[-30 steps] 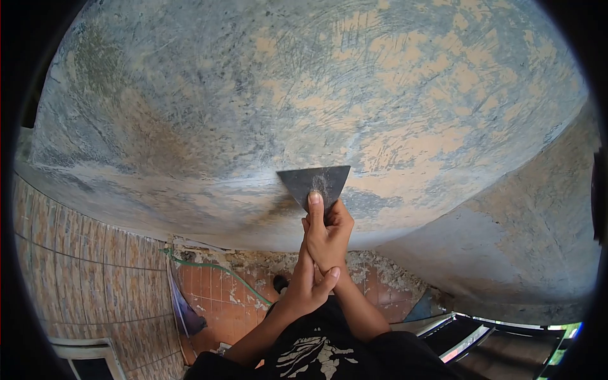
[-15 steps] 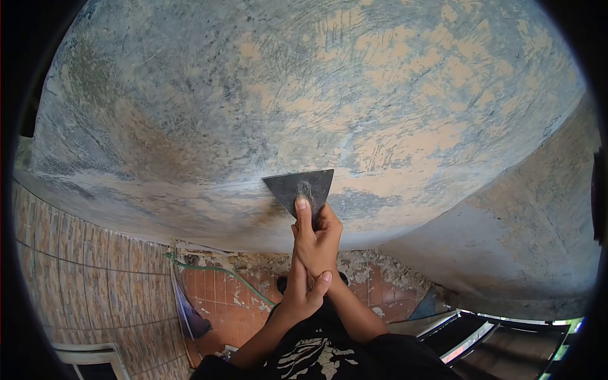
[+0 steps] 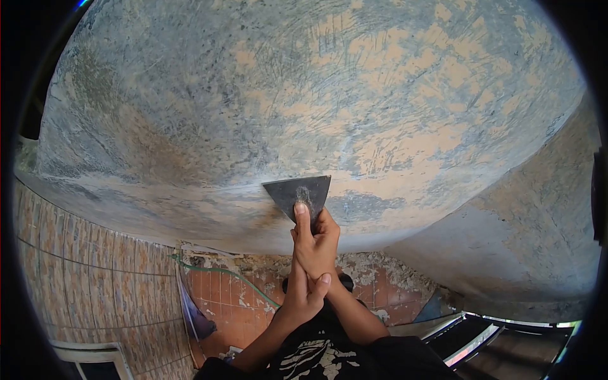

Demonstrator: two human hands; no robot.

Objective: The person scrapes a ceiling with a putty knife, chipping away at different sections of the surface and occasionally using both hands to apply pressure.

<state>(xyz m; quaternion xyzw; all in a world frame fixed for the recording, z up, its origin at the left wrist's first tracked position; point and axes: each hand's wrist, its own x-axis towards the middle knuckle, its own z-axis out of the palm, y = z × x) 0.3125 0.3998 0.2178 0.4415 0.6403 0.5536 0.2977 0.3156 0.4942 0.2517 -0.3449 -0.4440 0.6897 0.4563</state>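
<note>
A putty knife with a wide dark blade (image 3: 296,189) meets the patchy wall (image 3: 253,120), its broad edge upward against the surface. My right hand (image 3: 318,247) is closed around its handle, the thumb pressed flat on the lower blade. The handle itself is hidden by the fingers. Below it, my left hand (image 3: 304,297) grips my right wrist, its thumb lying across the front. Grey areas and peach-coloured patches with scratch marks cover the wall above the blade.
Flakes and rubble litter the red tiled floor (image 3: 221,297) along the wall's foot. A green hose (image 3: 244,278) runs across the tiles. Stone-patterned tile wall (image 3: 95,266) stands on the left; another rough wall (image 3: 506,240) is on the right. A dark slatted frame (image 3: 500,345) lies lower right.
The putty knife has come down slightly in the view, with both hands keeping the same hold. The camera view has shifted a little.
</note>
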